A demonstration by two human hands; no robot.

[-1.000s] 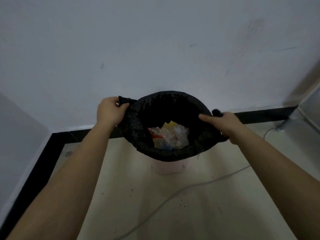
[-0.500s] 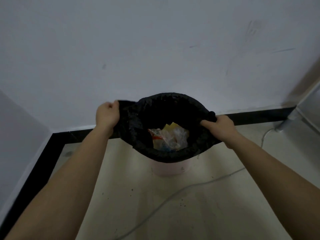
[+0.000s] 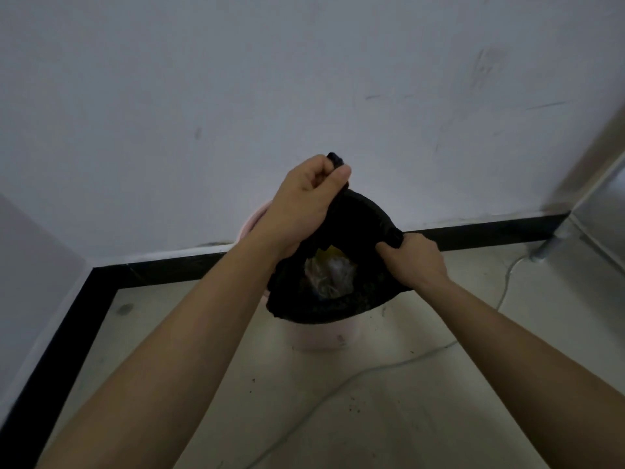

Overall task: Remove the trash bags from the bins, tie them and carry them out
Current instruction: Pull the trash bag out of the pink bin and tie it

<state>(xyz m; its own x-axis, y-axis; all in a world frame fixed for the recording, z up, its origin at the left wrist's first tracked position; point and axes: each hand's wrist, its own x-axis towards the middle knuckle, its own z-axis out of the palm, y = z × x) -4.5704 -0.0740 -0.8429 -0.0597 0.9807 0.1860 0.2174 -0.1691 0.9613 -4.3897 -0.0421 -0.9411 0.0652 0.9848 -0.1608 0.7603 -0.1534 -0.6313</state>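
A black trash bag (image 3: 338,304) hangs in a pale pink bin (image 3: 323,336) that stands on the floor by the wall. My left hand (image 3: 304,201) grips a gathered corner of the bag's rim, raised above the bin's far side. My right hand (image 3: 411,258) grips the opposite corner, lower and to the right. The bag's mouth is pulled narrow between the two hands. Crumpled clear plastic and a yellow scrap (image 3: 329,272) show through the opening. Part of the bin's pink rim (image 3: 252,220) shows behind my left wrist.
A white wall stands right behind the bin, with a black skirting (image 3: 473,231) along the floor. A thin white cable (image 3: 372,370) runs across the pale floor in front of the bin. At the right edge is a metal furniture leg (image 3: 549,243).
My left hand has swung up and to the right across the bin with its corner of the bag. The bag's wide round mouth has narrowed. My right hand has stayed at the right side.
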